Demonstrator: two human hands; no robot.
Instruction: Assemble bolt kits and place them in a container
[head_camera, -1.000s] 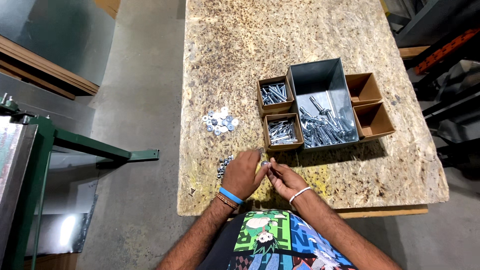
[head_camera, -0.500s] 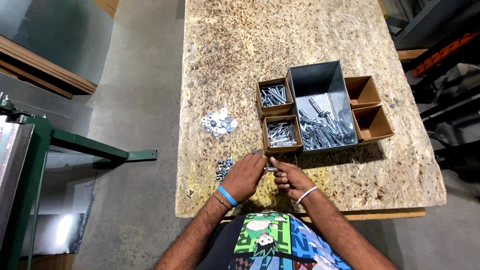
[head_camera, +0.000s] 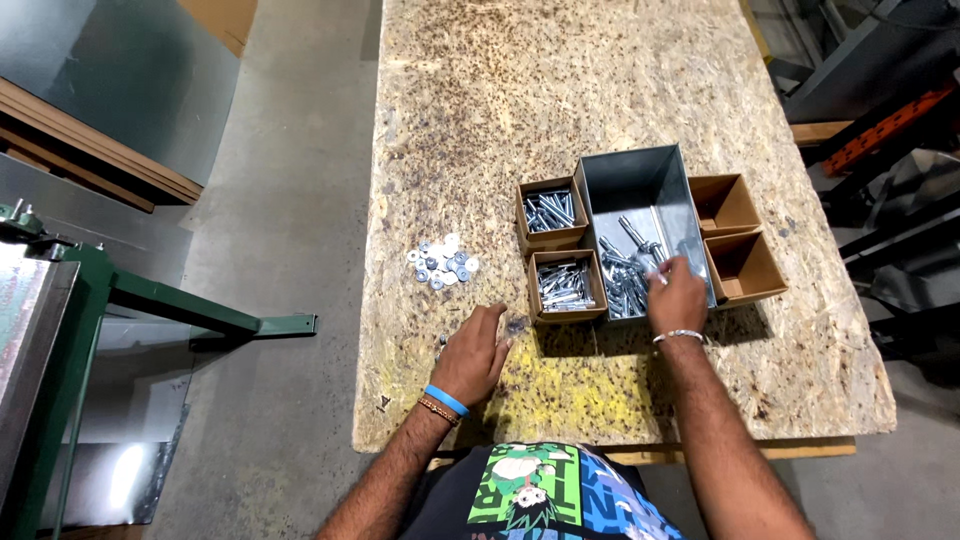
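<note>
Reaching into the grey metal bin (head_camera: 640, 180), the right hand (head_camera: 676, 294) curled its fingers over the loose bolts (head_camera: 622, 280); whether it gripped one could not be told. The left hand (head_camera: 473, 356) lay open, fingers spread, on the bench (head_camera: 560, 90), a small pile of nuts (head_camera: 517, 325) just beyond its fingertips, washers (head_camera: 441, 263) farther ahead

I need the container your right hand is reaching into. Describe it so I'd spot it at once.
On the chipboard table, find the cluster of open boxes near the front right. The right hand reaches into the grey metal bin at its centre, which holds loose silver bolts. It is the only grey one, and taller and longer than the small brown cardboard boxes on either side of it.
</note>
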